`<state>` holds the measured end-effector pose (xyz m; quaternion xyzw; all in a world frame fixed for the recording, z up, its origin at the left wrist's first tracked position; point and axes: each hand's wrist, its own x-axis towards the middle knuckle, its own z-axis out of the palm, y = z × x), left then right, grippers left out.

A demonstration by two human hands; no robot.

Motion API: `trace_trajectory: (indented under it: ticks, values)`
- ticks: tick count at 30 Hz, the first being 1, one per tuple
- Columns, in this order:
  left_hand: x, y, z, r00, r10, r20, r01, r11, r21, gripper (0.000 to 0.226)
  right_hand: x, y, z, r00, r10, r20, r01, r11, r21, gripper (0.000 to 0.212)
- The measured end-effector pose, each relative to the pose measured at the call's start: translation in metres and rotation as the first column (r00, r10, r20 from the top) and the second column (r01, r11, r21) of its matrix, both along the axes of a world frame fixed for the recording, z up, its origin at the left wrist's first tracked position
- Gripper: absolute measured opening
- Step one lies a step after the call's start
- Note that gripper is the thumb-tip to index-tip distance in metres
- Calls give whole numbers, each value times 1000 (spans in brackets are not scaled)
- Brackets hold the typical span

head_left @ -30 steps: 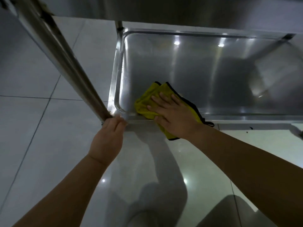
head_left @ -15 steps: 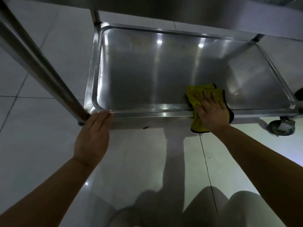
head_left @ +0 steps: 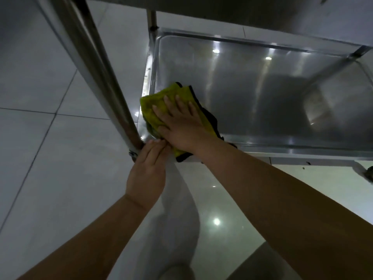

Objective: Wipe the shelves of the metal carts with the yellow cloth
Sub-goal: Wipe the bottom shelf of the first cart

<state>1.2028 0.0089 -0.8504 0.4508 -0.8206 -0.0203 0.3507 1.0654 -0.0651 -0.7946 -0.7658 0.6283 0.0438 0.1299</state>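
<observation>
The yellow cloth [head_left: 155, 110] lies folded on the near left corner of the cart's bottom shelf [head_left: 252, 93], its black-edged end hanging over the front rim. The right hand [head_left: 181, 126] lies flat on top of it — fingers straight and slightly spread, pressing the cloth down rather than gripping it. Just beside it, the left hand [head_left: 148, 170] rests against the shelf's corner at the foot of the near left post [head_left: 105, 77], fingers straight and together, their tips touching the metal and holding nothing. The shelf is a shallow steel tray with a raised rim, glinting with ceiling lights. Above it hangs the underside of the upper shelf [head_left: 262, 11] — below, pale floor tiles [head_left: 40, 138] and a caster [head_left: 368, 174] at the right edge.
</observation>
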Motion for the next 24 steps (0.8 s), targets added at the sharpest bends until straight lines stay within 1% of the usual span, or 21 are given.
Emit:
trace_trajectory:
  ticks: [3,6,9,12,17,19,21,24]
  values:
    - [2,-2,-1,999,-9,31,9,1000,6,32,9,-17,-3,999,38,2,-38,999,-18,58]
    - [10,-5,0,992,-57,114,57,998,0,37,-12,-18,-1,999,53,0,-53,998,-30,57]
    - [13,-3,2,979,-75,188,76,997,0,43,-53,-11,-1,999,-49,9,49,998,-32,54]
    - [12,-1,0,961,-70,266,75,997,-10,46,-106,3,1,986,-164,-30,163,986,-33,53]
    - [8,-1,-3,944,-49,327,79,994,-80,38,-192,32,5,913,-386,-131,382,923,-55,56]
    - [2,-3,4,950,-46,310,83,991,-108,33,-218,45,7,867,-467,-175,461,884,-73,57]
    - [-4,-6,13,971,-32,238,61,992,-113,29,-235,53,7,825,-529,-200,522,848,-87,58]
    - [-9,-9,19,977,-3,213,28,993,-115,26,-234,53,7,784,-587,-202,581,808,-94,61]
